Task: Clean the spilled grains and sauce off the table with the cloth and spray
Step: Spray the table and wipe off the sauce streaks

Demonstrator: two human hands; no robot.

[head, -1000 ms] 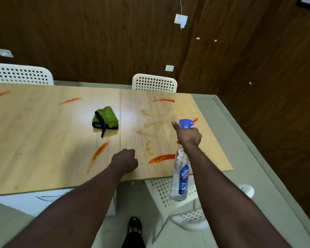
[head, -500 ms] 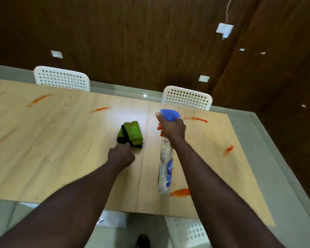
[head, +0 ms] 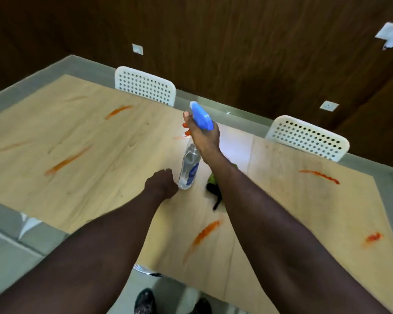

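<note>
Apparently readying to wet the orange sauce streaks [head: 204,232] before wiping, a person's right hand [head: 204,137] grips a spray bottle [head: 190,166] by the neck, nozzle aimed out across the table [head: 100,155]. The left hand [head: 161,183] is curled into an empty fist just beside the bottle's base, while the green cloth [head: 213,179] lies on the table nearby, half hidden under the right forearm; no grains can be made out.
</note>
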